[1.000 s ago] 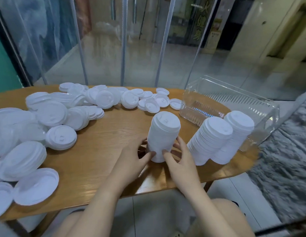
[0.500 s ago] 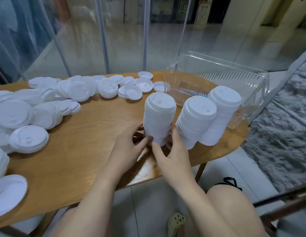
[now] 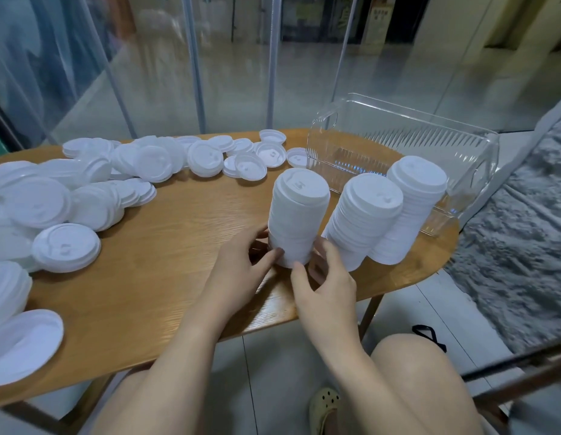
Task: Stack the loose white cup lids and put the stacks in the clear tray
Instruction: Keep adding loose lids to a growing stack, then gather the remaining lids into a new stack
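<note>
Both hands grip the base of one tall stack of lids (image 3: 298, 215) at frame centre. Left hand (image 3: 238, 268): thumb and fingers curled round the stack's lower left. Right hand (image 3: 324, 284): thumb at the front, fingers wrapped round the lower right. Whether the base rests on the tabletop (image 3: 166, 277) or is just lifted: cannot tell.

Two more stacks stand to its right, a middle stack (image 3: 364, 218) and a far stack (image 3: 408, 208), both leaning left. The middle stack is just beside the right hand's fingers. The clear tray (image 3: 398, 146) sits behind them, upper right of frame, holding no lids that I can see.

Step in hand, as I judge it: carry the held stack to the tray.
- Keep pressure even on both sides, low down; the upper part is unsupported and may lean.
- Lift straight up before moving right, so the knuckles clear the middle stack.
- Go over the tray's near wall, not through it.

Room: open wood lies left and front of the held stack. Loose lids (image 3: 84, 196) crowd the left and upper-left of frame. The tabletop's front edge lies near the wrists, and its rounded end curves away just below the two leaning stacks, so a toppled stack could spill to the floor.
</note>
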`<action>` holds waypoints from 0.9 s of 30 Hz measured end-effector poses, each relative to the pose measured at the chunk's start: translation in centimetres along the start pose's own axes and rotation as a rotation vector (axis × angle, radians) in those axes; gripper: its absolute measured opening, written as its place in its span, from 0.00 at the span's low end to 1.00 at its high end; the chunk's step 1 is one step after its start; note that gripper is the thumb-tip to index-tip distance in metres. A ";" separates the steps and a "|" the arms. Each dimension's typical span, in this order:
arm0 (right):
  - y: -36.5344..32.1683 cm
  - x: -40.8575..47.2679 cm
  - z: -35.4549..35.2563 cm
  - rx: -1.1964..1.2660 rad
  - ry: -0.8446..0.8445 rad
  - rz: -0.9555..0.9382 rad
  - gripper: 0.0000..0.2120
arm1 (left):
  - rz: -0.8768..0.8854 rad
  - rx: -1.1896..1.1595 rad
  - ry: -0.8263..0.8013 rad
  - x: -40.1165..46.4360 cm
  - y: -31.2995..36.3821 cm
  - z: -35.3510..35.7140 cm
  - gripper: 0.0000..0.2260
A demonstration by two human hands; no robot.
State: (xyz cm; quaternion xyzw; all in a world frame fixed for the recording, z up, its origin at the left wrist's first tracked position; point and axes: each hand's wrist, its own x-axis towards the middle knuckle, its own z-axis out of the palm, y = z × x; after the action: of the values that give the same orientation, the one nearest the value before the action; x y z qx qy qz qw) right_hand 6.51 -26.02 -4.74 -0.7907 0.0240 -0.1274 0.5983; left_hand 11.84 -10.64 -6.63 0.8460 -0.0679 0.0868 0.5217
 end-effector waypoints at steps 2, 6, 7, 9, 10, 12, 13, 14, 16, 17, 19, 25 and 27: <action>0.0 -0.3 0.1 0.004 0.024 0.011 0.18 | 0.007 0.004 0.002 -0.1 0.1 0.0 0.20; 0.1 -0.6 0.3 0.025 0.075 -0.005 0.13 | 0.017 -0.001 -0.011 -0.2 0.0 -0.1 0.20; 0.0 -0.7 0.3 0.026 0.074 -0.012 0.13 | 0.019 0.000 -0.017 -0.2 0.0 -0.1 0.20; 0.0 -0.6 0.3 0.028 0.069 -0.021 0.12 | 0.027 0.013 -0.026 -0.3 -0.2 -0.2 0.21; 0.0 -0.5 0.4 0.027 0.068 -0.026 0.12 | 0.036 0.027 -0.034 -0.4 -0.3 -0.3 0.22; 0.1 -0.4 0.4 0.021 0.073 -0.040 0.11 | 0.059 0.070 -0.054 -0.6 -0.4 -0.3 0.23; 0.1 -0.5 0.4 0.017 0.077 -0.046 0.11 | 0.071 0.094 -0.060 -0.7 -0.3 -0.4 0.24; 0.2 -0.5 0.5 0.012 0.080 -0.048 0.11 | 0.083 0.115 -0.063 -0.8 -0.3 -0.4 0.25; 0.3 -0.5 0.6 0.005 0.081 -0.054 0.10 | 0.106 0.148 -0.067 -1.0 -0.2 -0.5 0.27; 0.4 -0.6 0.7 0.005 0.078 -0.055 0.10 | 0.114 0.161 -0.067 -1.0 -0.1 -0.6 0.27; 0.4 -0.5 0.8 0.006 0.068 -0.061 0.10 | 0.125 0.179 -0.057 -1.3 -0.1 -0.6 0.26; 0.1 -1.2 1.4 0.022 -0.083 -0.080 0.09 | 0.036 0.266 -0.034 -2.5 -0.2 -3.3 0.20; -0.3 -1.6 2.3 0.007 -0.189 -0.089 0.09 | 0.004 0.341 -0.007 -3.6 -0.3 -5.7 0.19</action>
State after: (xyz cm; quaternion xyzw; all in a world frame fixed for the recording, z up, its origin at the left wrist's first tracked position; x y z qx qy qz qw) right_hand 5.49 -23.49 -5.28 -0.7975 -0.0680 -0.0788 0.5943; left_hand 7.95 -5.35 -5.14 0.9223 -0.0556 0.0953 0.3703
